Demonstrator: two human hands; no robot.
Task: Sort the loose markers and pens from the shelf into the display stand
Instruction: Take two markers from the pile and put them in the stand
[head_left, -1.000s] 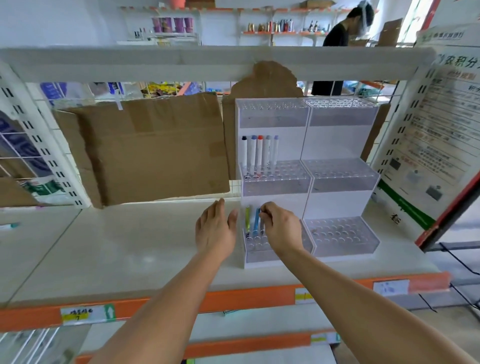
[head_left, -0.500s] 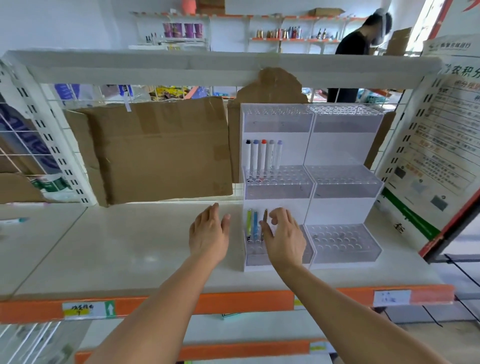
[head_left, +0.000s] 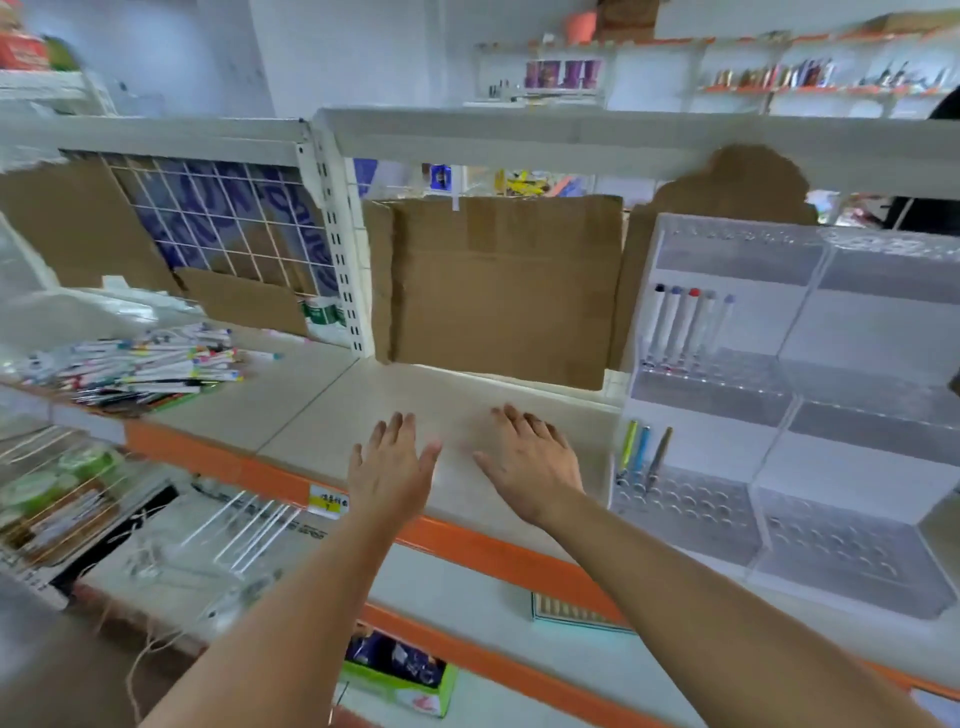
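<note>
A heap of loose markers and pens lies on the shelf at the far left. The clear tiered display stand stands on the right of the shelf. Its middle tier holds several white markers; its lowest tier holds three pens, green, blue and dark. My left hand and my right hand hover side by side over the bare shelf board, left of the stand, fingers spread and holding nothing.
Cardboard sheets lean against the wire back panel behind the shelf. A white upright post divides the two shelf bays. An orange rail edges the shelf front. Lower shelves carry boxed goods.
My right hand has let go of the dark pen in the lowest tier and both hands have moved left, away from the stand. The camera has swung left, bringing the marker heap into view.
</note>
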